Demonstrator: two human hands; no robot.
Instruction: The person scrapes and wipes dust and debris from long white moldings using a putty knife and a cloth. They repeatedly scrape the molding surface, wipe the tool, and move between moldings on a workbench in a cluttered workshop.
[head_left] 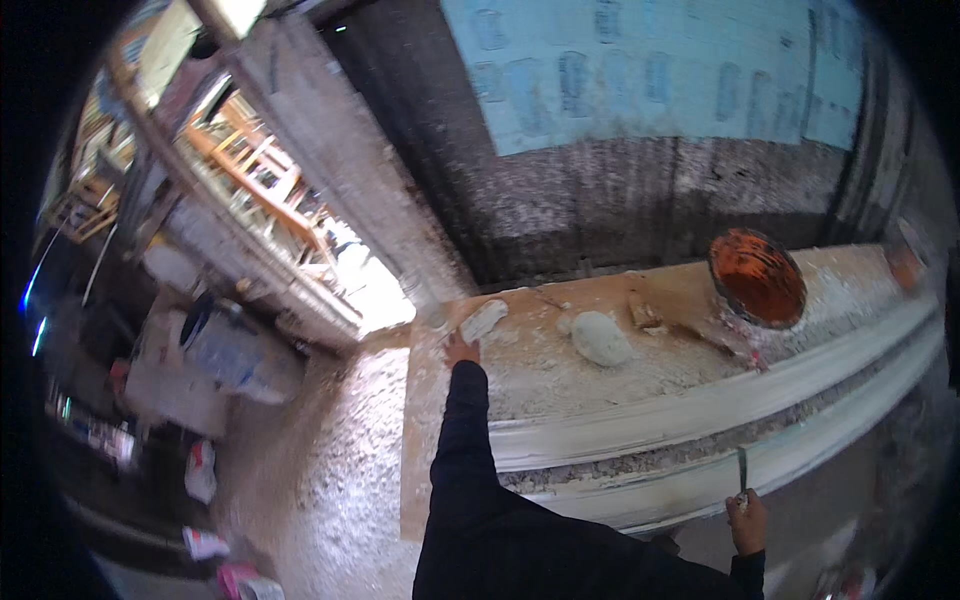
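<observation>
My left hand (461, 351) reaches far out in a black sleeve to a pale flat tool (484, 320) lying at the left end of a plaster-caked wooden board (560, 375); its fingers touch or grip the tool's near end, I cannot tell which. My right hand (747, 519), low at the right, holds a thin dark metal blade (742, 468) upright against a long white plaster moulding (720, 410) that runs along the board's front. A white lump of plaster (600, 338) sits on the board to the right of the left hand.
An orange bowl (757, 277) stands on the board at the right. Behind is a rough grey wall with a light blue panel (650, 65). A blue and white bucket (235, 350), wooden scaffolding (250, 170) and litter lie on the dusty floor at the left.
</observation>
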